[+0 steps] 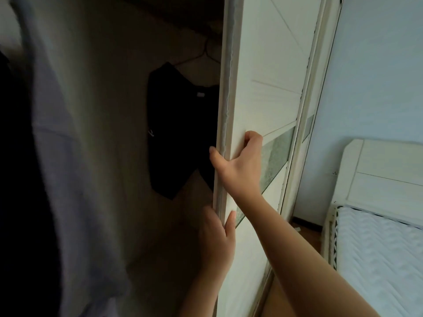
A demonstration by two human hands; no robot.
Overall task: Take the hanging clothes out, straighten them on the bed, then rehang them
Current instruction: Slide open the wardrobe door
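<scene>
Clothes hang inside the wardrobe: a black garment (pixel 174 133) on a thin hanger (pixel 194 58) deep in the dim interior, and a pale grey garment (pixel 75 133) close in at the left. Both look soft and light, likely to sag and slide if taken by the cloth, so the hanger's hook or shoulders seem the better hold. Neither hand is on them. The right hand (pixel 238 163) wraps the edge of the sliding door (pixel 263 65), thumb inside and fingers curled on its face, and the left hand (pixel 217 236) grips the same edge lower down. That edge overlaps the black garment, so the gap there is tight. The bed (pixel 377 248) lies to the right, past the door.
</scene>
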